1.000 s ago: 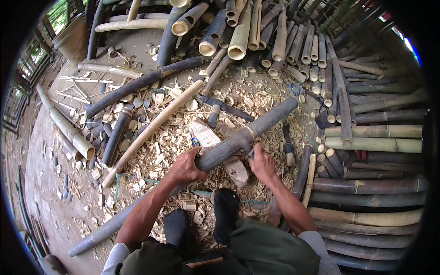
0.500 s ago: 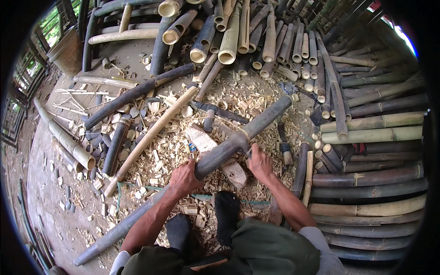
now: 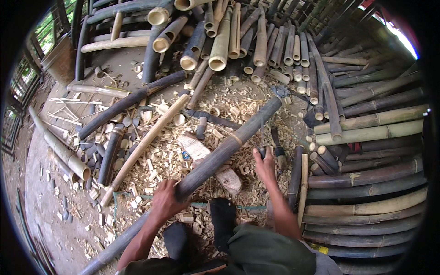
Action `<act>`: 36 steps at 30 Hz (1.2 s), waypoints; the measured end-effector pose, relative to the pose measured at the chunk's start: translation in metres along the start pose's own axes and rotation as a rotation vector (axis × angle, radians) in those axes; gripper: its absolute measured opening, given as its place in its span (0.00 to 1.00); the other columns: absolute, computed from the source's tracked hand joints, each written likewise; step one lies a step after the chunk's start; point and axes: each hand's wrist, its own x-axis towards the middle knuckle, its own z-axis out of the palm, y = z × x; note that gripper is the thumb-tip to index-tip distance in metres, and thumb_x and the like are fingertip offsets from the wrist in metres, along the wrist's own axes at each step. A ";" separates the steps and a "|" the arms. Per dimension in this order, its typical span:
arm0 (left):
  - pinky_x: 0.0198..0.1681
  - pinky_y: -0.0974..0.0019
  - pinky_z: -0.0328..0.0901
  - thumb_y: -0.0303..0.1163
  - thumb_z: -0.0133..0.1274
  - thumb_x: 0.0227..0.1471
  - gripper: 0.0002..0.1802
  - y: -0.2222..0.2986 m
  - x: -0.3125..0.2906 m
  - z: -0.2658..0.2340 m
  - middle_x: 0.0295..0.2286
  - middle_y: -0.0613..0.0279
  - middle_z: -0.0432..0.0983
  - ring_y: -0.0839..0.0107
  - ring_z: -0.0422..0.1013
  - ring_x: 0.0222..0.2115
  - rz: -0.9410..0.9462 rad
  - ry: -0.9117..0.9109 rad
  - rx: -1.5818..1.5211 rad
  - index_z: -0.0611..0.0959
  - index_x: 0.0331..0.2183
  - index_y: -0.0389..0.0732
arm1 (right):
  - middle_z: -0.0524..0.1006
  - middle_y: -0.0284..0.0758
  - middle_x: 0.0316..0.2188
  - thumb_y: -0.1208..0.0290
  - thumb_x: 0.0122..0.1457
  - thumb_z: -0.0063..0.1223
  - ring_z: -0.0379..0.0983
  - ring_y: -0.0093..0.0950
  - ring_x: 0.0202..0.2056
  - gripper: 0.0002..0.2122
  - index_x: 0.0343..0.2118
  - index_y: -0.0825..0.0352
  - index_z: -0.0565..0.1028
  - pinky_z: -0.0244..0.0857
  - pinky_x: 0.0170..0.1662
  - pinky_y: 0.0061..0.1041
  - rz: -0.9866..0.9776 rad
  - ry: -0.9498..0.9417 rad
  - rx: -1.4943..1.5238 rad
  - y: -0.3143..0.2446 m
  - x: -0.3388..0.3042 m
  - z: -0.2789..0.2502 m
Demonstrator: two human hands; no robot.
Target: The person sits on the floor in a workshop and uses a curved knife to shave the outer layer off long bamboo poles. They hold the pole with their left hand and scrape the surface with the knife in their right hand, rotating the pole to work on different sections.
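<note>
A dark bamboo pole (image 3: 213, 158) with a pale ring at a joint lies diagonally across a pale wooden block (image 3: 228, 179) in front of me. My left hand (image 3: 166, 198) is closed around its near end. Another dark length (image 3: 117, 250) runs from beneath that hand to the lower left; I cannot tell whether it is the same piece. To the right of the pole and apart from it, my right hand (image 3: 265, 166) is closed on a dark-handled tool (image 3: 262, 152). Its thin far part is blurred, so the kind is unclear.
Wood chips cover the ground around my dark-socked feet (image 3: 223, 220). A mallet-like tool (image 3: 200, 128) lies beyond the block. A pale pole (image 3: 149, 140) slants at left, stacked bamboo (image 3: 366, 197) fills the right side, and bamboo tubes (image 3: 217, 62) are piled at the far side.
My right hand has drawn away from the pole to the right with the tool. My left hand and the pole's near end have shifted toward the lower left. The view has moved slightly.
</note>
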 end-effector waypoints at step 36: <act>0.54 0.51 0.68 0.41 0.72 0.36 0.34 -0.095 -0.086 -0.014 0.42 0.52 0.80 0.53 0.76 0.49 -0.348 -0.121 0.059 0.80 0.47 0.42 | 0.79 0.38 0.32 0.61 0.73 0.53 0.78 0.26 0.25 0.18 0.58 0.66 0.67 0.75 0.26 0.26 0.308 -0.880 0.796 -0.078 -0.086 -0.010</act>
